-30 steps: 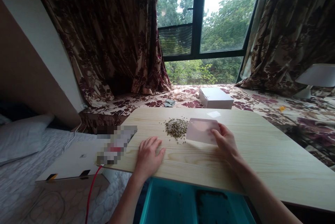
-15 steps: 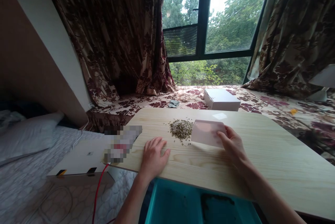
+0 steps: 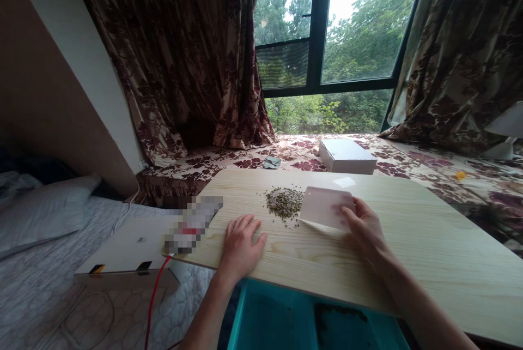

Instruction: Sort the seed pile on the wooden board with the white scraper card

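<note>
A small heap of greenish-brown grains (image 3: 285,202) lies on a light wooden board (image 3: 408,252). My right hand (image 3: 365,228) grips a pale pink flat scraper card (image 3: 326,207) by its right edge; the card's left edge meets the right side of the heap and is tilted a little off the board. My left hand (image 3: 241,245) lies flat on the board near its front edge, fingers spread, holding nothing, a short way in front of and left of the heap.
A teal bin (image 3: 286,323) sits below the board's front edge. A white box (image 3: 346,155) and a small grey packet (image 3: 271,162) lie on the patterned window seat behind. A flat cardboard box (image 3: 126,246), a red cable (image 3: 152,301) and a pillow (image 3: 41,213) are at the left.
The view shifted slightly, so everything sits a little further right in frame. The card has tilted up slightly against the heap. My left hand stays flat in place.
</note>
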The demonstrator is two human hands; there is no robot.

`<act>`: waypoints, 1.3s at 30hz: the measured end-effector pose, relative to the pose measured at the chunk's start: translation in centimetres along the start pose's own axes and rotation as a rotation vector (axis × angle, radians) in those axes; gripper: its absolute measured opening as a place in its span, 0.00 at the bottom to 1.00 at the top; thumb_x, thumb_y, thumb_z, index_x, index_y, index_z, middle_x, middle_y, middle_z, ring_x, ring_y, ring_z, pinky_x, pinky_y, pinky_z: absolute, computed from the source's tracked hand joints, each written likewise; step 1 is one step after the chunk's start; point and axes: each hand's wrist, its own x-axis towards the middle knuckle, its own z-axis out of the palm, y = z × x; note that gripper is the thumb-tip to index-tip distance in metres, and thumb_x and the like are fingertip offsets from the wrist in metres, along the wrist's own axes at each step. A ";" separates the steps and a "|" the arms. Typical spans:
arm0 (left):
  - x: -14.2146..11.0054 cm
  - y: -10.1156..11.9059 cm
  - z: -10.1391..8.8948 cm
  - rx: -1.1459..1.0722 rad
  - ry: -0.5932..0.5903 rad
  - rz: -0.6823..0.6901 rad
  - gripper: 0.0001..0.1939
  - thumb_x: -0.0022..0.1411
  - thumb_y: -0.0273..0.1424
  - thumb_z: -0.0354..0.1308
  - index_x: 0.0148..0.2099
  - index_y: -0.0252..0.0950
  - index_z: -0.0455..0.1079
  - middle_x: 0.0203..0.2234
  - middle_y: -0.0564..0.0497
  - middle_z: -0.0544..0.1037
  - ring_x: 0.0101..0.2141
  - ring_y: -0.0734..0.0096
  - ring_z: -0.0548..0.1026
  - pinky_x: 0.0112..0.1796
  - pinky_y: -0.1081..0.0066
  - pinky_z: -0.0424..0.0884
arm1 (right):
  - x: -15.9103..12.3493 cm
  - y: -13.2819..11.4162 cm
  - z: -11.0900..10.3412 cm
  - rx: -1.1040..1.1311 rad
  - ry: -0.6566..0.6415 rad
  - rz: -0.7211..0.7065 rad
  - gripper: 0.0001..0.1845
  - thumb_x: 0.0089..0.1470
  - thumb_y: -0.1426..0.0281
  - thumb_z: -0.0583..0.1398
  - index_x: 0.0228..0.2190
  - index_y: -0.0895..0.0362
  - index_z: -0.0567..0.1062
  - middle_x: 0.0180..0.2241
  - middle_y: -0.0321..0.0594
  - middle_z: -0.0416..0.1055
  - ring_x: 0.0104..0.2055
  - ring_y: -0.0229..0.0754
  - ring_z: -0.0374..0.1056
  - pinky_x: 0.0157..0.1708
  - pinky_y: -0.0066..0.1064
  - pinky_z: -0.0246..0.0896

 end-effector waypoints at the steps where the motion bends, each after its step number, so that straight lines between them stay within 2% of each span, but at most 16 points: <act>1: 0.0 0.0 0.0 -0.001 0.000 0.002 0.13 0.58 0.34 0.54 0.45 0.41 0.71 0.48 0.48 0.74 0.51 0.62 0.67 0.54 0.55 0.60 | 0.0 0.0 0.0 -0.005 -0.006 0.001 0.20 0.41 0.66 0.60 0.39 0.58 0.72 0.33 0.42 0.75 0.31 0.41 0.70 0.26 0.29 0.66; 6: 0.0 0.1 -0.1 -0.007 0.002 0.000 0.13 0.58 0.34 0.54 0.45 0.41 0.71 0.47 0.48 0.74 0.51 0.62 0.68 0.54 0.56 0.60 | 0.0 0.1 -0.1 -0.008 -0.052 0.011 0.20 0.41 0.67 0.60 0.40 0.57 0.72 0.35 0.43 0.75 0.33 0.42 0.71 0.26 0.29 0.67; 11: 0.0 0.2 -0.2 -0.007 -0.012 -0.006 0.13 0.59 0.34 0.53 0.45 0.40 0.70 0.48 0.48 0.73 0.51 0.63 0.67 0.54 0.56 0.59 | 0.0 0.2 -0.1 0.006 -0.041 0.009 0.21 0.42 0.66 0.60 0.41 0.57 0.72 0.37 0.43 0.75 0.34 0.42 0.72 0.27 0.28 0.68; 17: 0.0 0.2 -0.3 -0.006 -0.020 -0.007 0.13 0.59 0.34 0.53 0.45 0.40 0.71 0.48 0.48 0.73 0.51 0.63 0.67 0.54 0.56 0.59 | -0.1 0.3 0.1 0.012 -0.101 -0.015 0.21 0.43 0.66 0.60 0.42 0.57 0.72 0.35 0.43 0.76 0.33 0.42 0.73 0.26 0.28 0.68; 22: 0.1 0.3 -0.4 -0.010 -0.020 -0.013 0.12 0.58 0.34 0.54 0.45 0.41 0.71 0.48 0.48 0.73 0.51 0.63 0.67 0.54 0.57 0.59 | -0.2 0.3 -0.1 0.007 -0.101 -0.041 0.21 0.43 0.65 0.61 0.41 0.58 0.72 0.34 0.43 0.77 0.32 0.43 0.73 0.26 0.29 0.69; 30: 0.1 0.4 -0.5 -0.009 -0.033 -0.017 0.13 0.59 0.34 0.53 0.45 0.40 0.71 0.48 0.48 0.73 0.51 0.62 0.66 0.54 0.57 0.59 | -0.5 -0.5 0.4 0.011 -0.141 -0.117 0.19 0.45 0.64 0.60 0.40 0.57 0.72 0.31 0.41 0.78 0.33 0.42 0.74 0.32 0.31 0.69; 35: 0.1 0.7 -0.7 -0.012 -0.031 -0.027 0.13 0.58 0.34 0.54 0.45 0.41 0.71 0.48 0.48 0.73 0.51 0.62 0.67 0.54 0.57 0.59 | -0.7 -0.7 0.4 0.021 -0.163 -0.104 0.21 0.43 0.60 0.62 0.40 0.56 0.72 0.32 0.43 0.78 0.33 0.45 0.74 0.32 0.33 0.70; 39: 0.1 0.9 -0.9 -0.017 -0.042 -0.041 0.13 0.58 0.34 0.54 0.46 0.41 0.71 0.48 0.48 0.73 0.51 0.62 0.66 0.55 0.56 0.59 | -0.7 -0.8 0.3 0.021 -0.147 -0.061 0.20 0.42 0.62 0.63 0.38 0.56 0.72 0.33 0.43 0.78 0.35 0.45 0.75 0.32 0.31 0.71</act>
